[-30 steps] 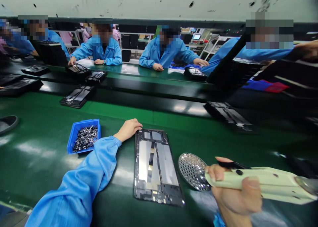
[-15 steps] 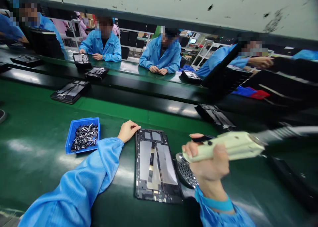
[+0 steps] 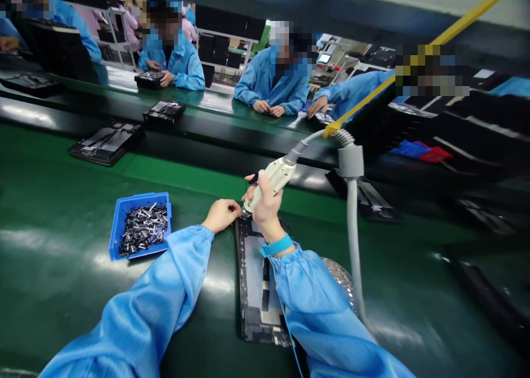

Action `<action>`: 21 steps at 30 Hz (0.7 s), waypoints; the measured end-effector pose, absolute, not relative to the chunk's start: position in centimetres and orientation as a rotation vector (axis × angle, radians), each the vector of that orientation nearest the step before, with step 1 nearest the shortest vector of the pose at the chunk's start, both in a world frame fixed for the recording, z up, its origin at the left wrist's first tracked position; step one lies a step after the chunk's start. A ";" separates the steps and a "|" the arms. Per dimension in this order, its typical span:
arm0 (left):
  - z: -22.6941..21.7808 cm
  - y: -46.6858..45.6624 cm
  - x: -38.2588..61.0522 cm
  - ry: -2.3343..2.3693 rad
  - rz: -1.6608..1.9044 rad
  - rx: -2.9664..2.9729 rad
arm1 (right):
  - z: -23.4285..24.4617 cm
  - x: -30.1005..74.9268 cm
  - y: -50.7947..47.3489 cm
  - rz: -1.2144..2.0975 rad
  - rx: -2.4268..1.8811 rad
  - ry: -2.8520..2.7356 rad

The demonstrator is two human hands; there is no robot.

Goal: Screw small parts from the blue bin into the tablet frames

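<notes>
An opened tablet [image 3: 252,273] lies on the green bench, its grey inner plates and black ribbon cable facing up. At its top left corner is my left hand [image 3: 222,214], thumb and finger pinched together; whatever they hold is too small to make out. My right hand [image 3: 268,204] grips a cream electric screwdriver [image 3: 280,174] by its body, tilted with its nose down at the tablet's top edge, close beside my left fingertips. The bit's tip is hidden. My right forearm covers much of the tablet's right side.
Left of the tablet stands a blue bin [image 3: 114,232] of small black and silver parts. A round perforated metal dish [image 3: 337,273] sits partly behind my right sleeve. The screwdriver's grey cable [image 3: 353,229] hangs from a yellow strap [image 3: 372,94]. Other tablets [image 3: 106,142] and co-workers are across the line.
My right hand has swung left and forward, bringing the screwdriver from beside the tablet to its top edge. My left hand stays pinched at the corner. The view has shifted slightly.
</notes>
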State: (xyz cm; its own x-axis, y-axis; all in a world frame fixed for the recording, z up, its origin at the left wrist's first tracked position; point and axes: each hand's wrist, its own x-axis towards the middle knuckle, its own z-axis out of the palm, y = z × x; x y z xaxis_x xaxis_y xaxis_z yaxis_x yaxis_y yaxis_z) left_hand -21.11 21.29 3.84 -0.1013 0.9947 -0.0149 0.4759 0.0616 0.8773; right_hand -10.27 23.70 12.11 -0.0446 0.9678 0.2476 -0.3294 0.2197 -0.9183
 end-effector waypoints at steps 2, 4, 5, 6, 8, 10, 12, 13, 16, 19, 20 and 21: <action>3.8 21.2 -21.0 1.669 0.962 1.482 | 11.7 -10.3 23.8 1.218 -0.771 -1.146; 3.8 21.1 -20.9 1.677 0.954 1.479 | 11.4 -10.3 23.9 1.206 -0.787 -1.166; 3.9 21.0 -20.9 1.682 0.950 1.479 | 11.3 -10.3 24.0 1.203 -0.789 -1.173; 3.9 21.0 -20.8 1.686 0.946 1.480 | 11.2 -10.3 24.1 1.201 -0.789 -1.176; 4.0 20.9 -20.8 1.693 0.940 1.487 | 11.0 -10.3 24.1 1.211 -0.783 -1.178; 4.0 20.9 -20.8 1.697 0.937 1.496 | 11.0 -10.3 24.1 1.236 -0.779 -1.182; 4.0 20.9 -20.8 1.701 0.937 1.505 | 11.1 -10.4 24.0 1.267 -0.775 -1.188; 4.0 20.9 -20.9 1.704 0.938 1.508 | 11.1 -10.4 23.9 1.276 -0.775 -1.188; 4.0 20.9 -20.9 1.708 0.942 1.513 | 11.1 -10.5 23.9 1.276 -0.781 -1.171; 3.8 21.0 -21.1 1.701 0.951 1.517 | 10.9 -10.7 23.8 1.272 -0.777 -1.142; 3.7 21.1 -21.2 1.696 0.955 1.519 | 10.8 -10.7 23.8 1.267 -0.774 -1.132; 3.5 21.1 -21.3 1.690 0.958 1.521 | 10.9 -10.7 23.8 1.257 -0.767 -1.122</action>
State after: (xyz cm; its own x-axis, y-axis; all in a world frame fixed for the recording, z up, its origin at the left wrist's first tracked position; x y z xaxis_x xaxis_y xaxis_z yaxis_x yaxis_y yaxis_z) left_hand -21.26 21.15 3.55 -0.1046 0.9945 -0.0009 0.5099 0.0544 0.8585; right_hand -10.71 23.76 10.92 -0.0576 0.9731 0.2231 -0.3317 0.1921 -0.9236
